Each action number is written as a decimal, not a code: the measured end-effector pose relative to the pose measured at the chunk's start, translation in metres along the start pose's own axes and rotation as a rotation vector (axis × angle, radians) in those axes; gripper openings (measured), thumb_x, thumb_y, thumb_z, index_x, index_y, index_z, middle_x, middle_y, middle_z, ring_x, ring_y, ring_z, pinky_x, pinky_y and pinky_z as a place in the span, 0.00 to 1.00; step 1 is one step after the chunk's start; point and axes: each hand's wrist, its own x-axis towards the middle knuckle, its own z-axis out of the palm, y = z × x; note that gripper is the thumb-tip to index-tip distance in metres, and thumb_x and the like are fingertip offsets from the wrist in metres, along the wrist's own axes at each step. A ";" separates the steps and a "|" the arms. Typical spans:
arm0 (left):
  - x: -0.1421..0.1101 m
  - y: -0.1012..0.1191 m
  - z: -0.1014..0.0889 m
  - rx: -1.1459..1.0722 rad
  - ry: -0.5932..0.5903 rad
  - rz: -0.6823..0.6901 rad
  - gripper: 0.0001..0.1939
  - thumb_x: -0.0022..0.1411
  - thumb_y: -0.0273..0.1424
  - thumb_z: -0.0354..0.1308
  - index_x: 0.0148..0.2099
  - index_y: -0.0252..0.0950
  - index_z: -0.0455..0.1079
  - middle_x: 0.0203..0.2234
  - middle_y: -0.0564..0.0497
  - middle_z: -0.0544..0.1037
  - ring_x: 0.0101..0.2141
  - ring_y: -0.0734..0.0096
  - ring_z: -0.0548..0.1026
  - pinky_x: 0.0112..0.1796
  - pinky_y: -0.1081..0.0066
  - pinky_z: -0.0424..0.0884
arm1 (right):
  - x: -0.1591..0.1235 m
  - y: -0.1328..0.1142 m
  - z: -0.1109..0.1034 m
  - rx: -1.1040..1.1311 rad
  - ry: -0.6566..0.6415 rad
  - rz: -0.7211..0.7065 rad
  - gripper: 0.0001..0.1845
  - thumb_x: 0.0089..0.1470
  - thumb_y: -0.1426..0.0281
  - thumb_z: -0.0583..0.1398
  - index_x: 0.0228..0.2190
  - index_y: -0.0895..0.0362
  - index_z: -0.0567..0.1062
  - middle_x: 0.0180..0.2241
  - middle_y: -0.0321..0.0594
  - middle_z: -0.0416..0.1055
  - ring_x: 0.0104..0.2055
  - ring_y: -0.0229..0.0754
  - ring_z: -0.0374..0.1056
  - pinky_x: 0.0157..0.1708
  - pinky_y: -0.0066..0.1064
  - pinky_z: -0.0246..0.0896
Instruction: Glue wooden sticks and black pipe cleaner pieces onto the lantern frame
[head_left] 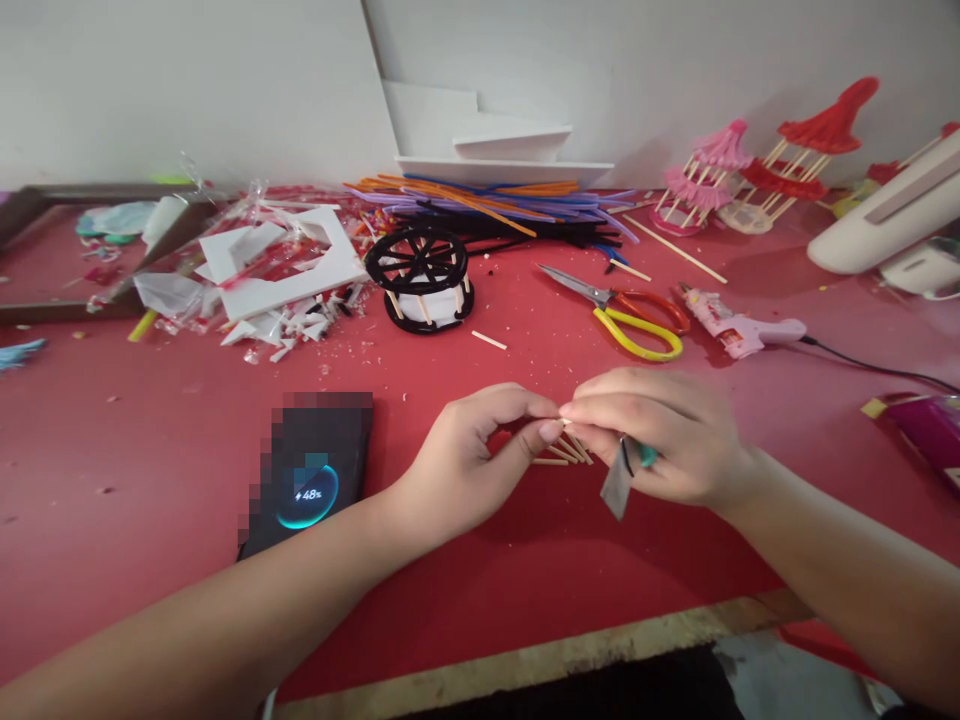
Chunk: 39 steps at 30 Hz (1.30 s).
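Observation:
The fingertips of my left hand (476, 455) and my right hand (671, 430) meet in a pinch over the red table. Between them is the pale end of a small wooden stick (565, 424), mostly covered by the fingers. My right hand also has a craft knife (618, 485) tucked in its fingers, its wide blade pointing down and a bit of teal handle showing. Just beneath the hands lie several short cut sticks (576, 450). Beyond them stands a small round frame (418, 278) of black pipe cleaner rings, short sticks and a white base.
Scissors (637, 318) and a pink glue gun (739, 322) lie behind my right hand. A phone (311, 480) is beside my left forearm. Foam scraps (281, 262), pipe cleaners (487, 205) and pink and red stick models (705, 180) line the back. One loose stick (489, 340) lies mid-table.

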 end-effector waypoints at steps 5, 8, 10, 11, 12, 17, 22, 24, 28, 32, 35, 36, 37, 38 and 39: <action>0.004 0.002 -0.002 -0.453 0.022 -0.223 0.09 0.60 0.33 0.68 0.40 0.35 0.74 0.32 0.51 0.79 0.34 0.73 0.79 0.39 0.73 0.76 | 0.001 -0.003 0.001 -0.105 0.045 -0.049 0.05 0.59 0.77 0.62 0.37 0.57 0.74 0.31 0.42 0.79 0.34 0.40 0.75 0.33 0.31 0.73; 0.005 0.005 -0.003 -0.670 -0.034 -0.312 0.12 0.55 0.34 0.72 0.36 0.35 0.73 0.29 0.54 0.77 0.31 0.76 0.77 0.37 0.74 0.76 | 0.002 -0.006 0.002 -0.126 0.028 -0.089 0.04 0.60 0.76 0.62 0.37 0.57 0.73 0.31 0.41 0.79 0.33 0.38 0.74 0.32 0.30 0.72; 0.004 0.005 -0.003 -0.676 -0.035 -0.294 0.12 0.56 0.35 0.72 0.34 0.35 0.73 0.29 0.54 0.76 0.30 0.76 0.76 0.36 0.74 0.76 | 0.002 -0.008 0.004 -0.100 -0.007 -0.107 0.03 0.61 0.76 0.60 0.36 0.56 0.72 0.31 0.39 0.78 0.32 0.37 0.73 0.34 0.30 0.71; 0.004 0.005 -0.003 -0.643 -0.012 -0.272 0.11 0.57 0.35 0.71 0.34 0.35 0.73 0.30 0.54 0.76 0.30 0.77 0.76 0.36 0.74 0.76 | 0.002 -0.008 0.005 -0.085 -0.029 -0.109 0.03 0.62 0.75 0.60 0.35 0.55 0.72 0.30 0.38 0.77 0.31 0.37 0.72 0.34 0.30 0.71; 0.004 0.005 -0.003 -0.595 0.023 -0.245 0.10 0.58 0.35 0.69 0.35 0.35 0.73 0.30 0.53 0.76 0.30 0.77 0.75 0.36 0.75 0.76 | 0.002 -0.008 0.006 -0.074 -0.047 -0.106 0.03 0.63 0.72 0.59 0.35 0.55 0.71 0.29 0.38 0.76 0.30 0.37 0.71 0.33 0.30 0.69; 0.004 0.000 -0.002 -0.357 0.133 -0.132 0.07 0.61 0.31 0.66 0.41 0.36 0.72 0.30 0.54 0.78 0.31 0.76 0.77 0.34 0.76 0.76 | -0.001 -0.006 0.009 0.050 -0.103 0.103 0.21 0.65 0.52 0.52 0.34 0.57 0.68 0.26 0.36 0.65 0.26 0.36 0.60 0.25 0.30 0.57; 0.001 -0.002 -0.003 -0.090 0.123 0.006 0.05 0.64 0.28 0.61 0.43 0.35 0.74 0.37 0.48 0.82 0.37 0.70 0.80 0.40 0.71 0.78 | -0.001 -0.005 0.006 0.112 -0.190 0.308 0.15 0.67 0.62 0.51 0.30 0.56 0.65 0.26 0.34 0.61 0.25 0.35 0.55 0.25 0.29 0.51; 0.000 -0.002 -0.003 0.010 0.115 0.063 0.03 0.65 0.27 0.60 0.41 0.35 0.75 0.37 0.48 0.83 0.37 0.69 0.80 0.41 0.70 0.77 | -0.001 -0.005 0.005 0.118 -0.171 0.295 0.14 0.67 0.63 0.52 0.29 0.55 0.64 0.25 0.33 0.60 0.25 0.34 0.54 0.25 0.28 0.50; -0.001 -0.002 -0.004 0.157 0.078 0.190 0.07 0.65 0.22 0.56 0.38 0.36 0.75 0.34 0.48 0.82 0.36 0.71 0.79 0.41 0.71 0.75 | 0.001 -0.005 0.003 0.119 -0.171 0.258 0.14 0.67 0.64 0.51 0.30 0.56 0.65 0.25 0.32 0.59 0.24 0.34 0.54 0.24 0.27 0.51; -0.001 -0.004 -0.005 0.236 0.057 0.268 0.12 0.63 0.17 0.53 0.40 0.36 0.75 0.33 0.49 0.80 0.35 0.72 0.78 0.38 0.73 0.74 | 0.000 -0.006 0.002 0.110 -0.215 0.247 0.17 0.68 0.61 0.49 0.29 0.56 0.65 0.24 0.33 0.59 0.24 0.34 0.53 0.23 0.28 0.50; -0.002 -0.003 -0.005 0.249 0.049 0.274 0.13 0.62 0.15 0.53 0.40 0.36 0.74 0.32 0.50 0.79 0.33 0.73 0.77 0.36 0.74 0.74 | -0.001 -0.007 0.003 0.115 -0.225 0.256 0.19 0.68 0.60 0.48 0.28 0.56 0.64 0.24 0.33 0.59 0.24 0.35 0.53 0.23 0.29 0.49; -0.002 -0.003 -0.005 0.250 0.047 0.272 0.13 0.61 0.15 0.53 0.40 0.36 0.74 0.32 0.50 0.79 0.33 0.74 0.77 0.36 0.74 0.74 | -0.001 -0.007 0.003 0.119 -0.228 0.260 0.19 0.68 0.60 0.48 0.28 0.55 0.64 0.24 0.33 0.59 0.24 0.35 0.52 0.24 0.29 0.48; -0.002 -0.003 -0.005 0.252 0.046 0.270 0.13 0.61 0.15 0.53 0.40 0.36 0.74 0.32 0.50 0.79 0.32 0.74 0.77 0.36 0.74 0.74 | -0.002 -0.007 0.003 0.123 -0.231 0.264 0.19 0.68 0.59 0.48 0.28 0.55 0.64 0.25 0.34 0.59 0.24 0.35 0.52 0.24 0.29 0.48; -0.002 -0.002 -0.005 0.255 0.043 0.269 0.13 0.61 0.15 0.53 0.40 0.36 0.74 0.32 0.50 0.79 0.32 0.74 0.77 0.36 0.74 0.74 | -0.002 -0.007 0.003 0.125 -0.232 0.264 0.19 0.68 0.59 0.48 0.28 0.55 0.64 0.25 0.34 0.59 0.24 0.35 0.52 0.24 0.29 0.48; -0.001 -0.002 -0.005 0.258 0.042 0.270 0.13 0.61 0.15 0.53 0.40 0.36 0.74 0.32 0.50 0.79 0.32 0.73 0.77 0.35 0.74 0.74 | -0.002 -0.007 0.003 0.125 -0.233 0.263 0.19 0.68 0.59 0.48 0.28 0.55 0.64 0.25 0.34 0.59 0.24 0.35 0.52 0.24 0.29 0.48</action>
